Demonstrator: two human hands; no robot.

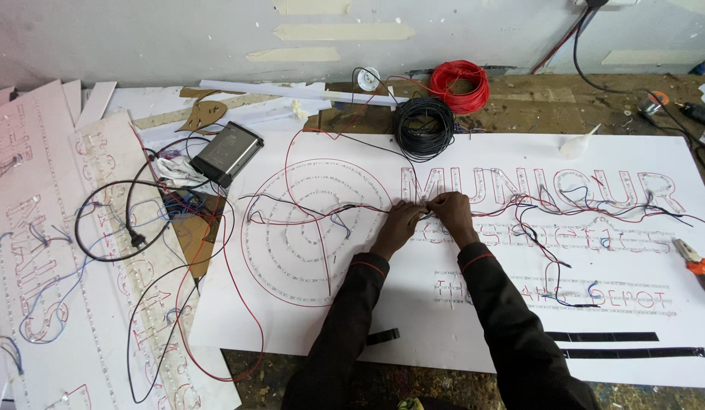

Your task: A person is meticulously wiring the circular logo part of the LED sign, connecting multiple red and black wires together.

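Both dark sleeves (413,319) reach up from the bottom of the frame. At centre, my left hand (402,222) and right hand (451,212) pinch thin red and black wires (426,213) together, fingertips closed, above the white sign board (458,334).

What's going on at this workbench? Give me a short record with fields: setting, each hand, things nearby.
Setting: white sign board lying flat, with lettering and a ring pattern outlined on it
Left hand: pinching thin red and black wires at the board's middle
Right hand: meeting the left, fingers on the same wires
Above: black wire coil, red wire coil
Left: dark power supply box
Right edge: orange-handled pliers
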